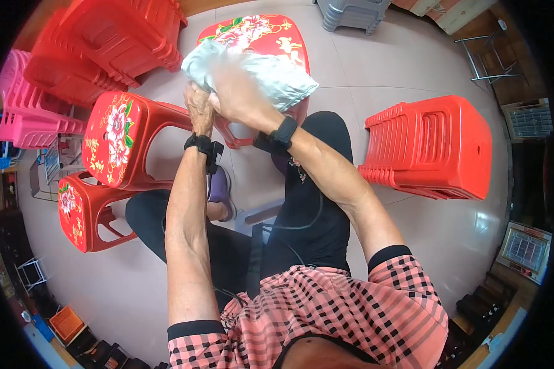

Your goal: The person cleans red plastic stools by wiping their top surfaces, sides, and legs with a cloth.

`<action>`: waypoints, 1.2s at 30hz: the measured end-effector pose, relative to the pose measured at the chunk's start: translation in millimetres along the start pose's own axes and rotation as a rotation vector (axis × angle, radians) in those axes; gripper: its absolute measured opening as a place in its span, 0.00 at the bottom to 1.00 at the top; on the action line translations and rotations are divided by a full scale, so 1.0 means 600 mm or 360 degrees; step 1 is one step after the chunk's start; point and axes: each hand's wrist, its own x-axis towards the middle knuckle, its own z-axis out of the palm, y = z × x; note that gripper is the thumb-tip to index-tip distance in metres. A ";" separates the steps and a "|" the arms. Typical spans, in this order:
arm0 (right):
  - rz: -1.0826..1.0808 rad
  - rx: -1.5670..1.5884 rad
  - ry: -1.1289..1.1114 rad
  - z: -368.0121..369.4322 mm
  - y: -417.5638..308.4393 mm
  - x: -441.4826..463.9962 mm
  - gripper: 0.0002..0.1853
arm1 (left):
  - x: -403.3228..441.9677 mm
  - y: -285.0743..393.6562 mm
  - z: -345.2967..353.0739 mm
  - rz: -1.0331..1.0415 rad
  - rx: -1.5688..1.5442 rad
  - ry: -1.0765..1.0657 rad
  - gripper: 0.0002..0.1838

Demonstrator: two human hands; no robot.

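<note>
A red plastic stool (pixel 295 43) with a painted floral seat stands in front of me. Across its near part lies a crumpled pale cloth (pixel 283 80). My right hand (pixel 237 92) is on this cloth, holding it against the stool; motion smears its fingers. At the stool's near left edge, my left hand (pixel 199 104) is closed around the rim, just beside the right hand. Part of the left fingers is hidden by the cloth.
Two floral red stools (pixel 108 138) (pixel 74 212) lie tipped at my left. Behind them are stacked red stools (pixel 117 37) and pink stools (pixel 34 104). A red stool stack (pixel 431 147) lies sideways at right. Grey stools (pixel 354 12) stand at the back.
</note>
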 end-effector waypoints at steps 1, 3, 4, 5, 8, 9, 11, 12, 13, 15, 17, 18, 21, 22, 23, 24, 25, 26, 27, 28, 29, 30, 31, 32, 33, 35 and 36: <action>0.0010 -0.0144 0.0008 -0.011 -0.020 0.002 0.28 | -0.009 0.022 -0.004 0.0054 -0.0040 -0.0014 0.21; 0.0047 -0.0346 -0.0061 -0.032 -0.046 0.009 0.23 | -0.005 0.051 -0.009 -0.0279 -0.0120 -0.0012 0.20; 0.0043 -0.0351 -0.0026 -0.030 -0.040 0.009 0.23 | -0.006 0.058 -0.012 -0.0325 -0.0132 0.0013 0.20; 0.0037 -0.0359 0.0015 -0.026 -0.028 0.012 0.22 | -0.007 0.068 -0.015 -0.0365 -0.0147 0.0040 0.20; 0.0131 -0.0213 0.0183 -0.050 -0.019 0.029 0.19 | 0.001 0.058 -0.012 -0.0257 0.0113 0.0208 0.22; 0.0179 -0.0127 0.0238 -0.056 -0.020 0.034 0.17 | 0.001 0.051 -0.015 -0.0191 0.0257 0.0282 0.23; 0.0118 0.0283 0.0575 -0.043 0.009 0.061 0.14 | -0.001 0.105 -0.038 -0.0102 0.0436 0.0322 0.26; 0.0090 0.0489 0.0743 -0.038 0.019 0.069 0.13 | 0.003 0.139 -0.050 -0.0057 0.0525 0.0339 0.27; 0.0109 0.0677 0.0913 -0.057 0.001 0.071 0.10 | 0.011 0.160 -0.059 0.0042 0.0522 0.0147 0.29; 0.0105 0.0894 0.1058 -0.070 0.002 0.076 0.10 | 0.003 0.180 -0.044 0.0411 0.0801 -0.0078 0.30; 0.0099 0.1005 0.1207 -0.087 -0.009 0.075 0.09 | -0.010 0.212 -0.018 0.0573 0.0830 -0.0355 0.31; 0.0128 0.1038 0.1215 -0.090 -0.010 0.070 0.08 | -0.016 0.228 -0.004 0.0554 0.0722 -0.0520 0.31; 0.0210 0.1131 0.1204 -0.090 0.007 0.073 0.08 | -0.033 0.248 0.029 0.0859 0.0597 -0.0678 0.29; 0.0242 0.1093 0.1184 -0.087 0.017 0.075 0.08 | -0.025 0.235 0.032 0.0923 0.0601 -0.0682 0.29; 0.0280 0.1057 0.1165 -0.084 0.028 0.077 0.08 | -0.017 0.212 0.034 0.0986 0.0607 -0.0692 0.29; 0.0318 0.1021 0.1149 -0.078 0.035 0.076 0.08 | -0.009 0.206 0.025 0.1052 0.0613 -0.0704 0.29; 0.0362 0.1153 0.1142 -0.072 0.046 0.077 0.08 | 0.001 0.203 0.015 0.1002 0.0660 -0.0762 0.28; 0.0392 0.1190 0.1131 -0.066 0.058 0.077 0.09 | 0.013 0.197 0.008 0.0986 0.0721 -0.0740 0.28; 0.0421 0.1229 0.1118 -0.065 0.063 0.078 0.10 | 0.025 0.188 0.002 0.0968 0.0784 -0.0715 0.27; 0.0455 0.1267 0.1102 -0.068 0.070 0.080 0.11 | 0.039 0.181 -0.003 0.0946 0.0846 -0.0694 0.26; 0.0489 0.1443 0.1059 -0.072 0.076 0.073 0.11 | 0.059 0.165 0.001 0.1001 0.0898 -0.0577 0.25; 0.0536 0.1368 0.1044 -0.075 0.082 0.072 0.10 | 0.074 0.161 -0.002 0.0835 0.1005 -0.0592 0.24; 0.0585 0.1291 0.1028 -0.077 0.089 0.071 0.09 | 0.100 0.134 -0.001 0.0941 0.0997 -0.0527 0.24; 0.0637 0.1214 0.1014 -0.078 0.095 0.070 0.08 | 0.130 0.104 -0.001 0.1047 0.0987 -0.0464 0.24; 0.0655 0.1092 0.0867 -0.079 0.100 0.065 0.08 | 0.151 0.092 -0.007 0.0890 0.1032 -0.0448 0.24; 0.0557 0.0705 0.0659 -0.077 0.104 0.052 0.09 | 0.171 0.098 -0.016 0.0442 0.1210 -0.0440 0.22; 0.0502 0.0516 0.0547 -0.074 0.104 0.049 0.10 | 0.177 0.090 -0.017 0.0420 0.1205 -0.0331 0.21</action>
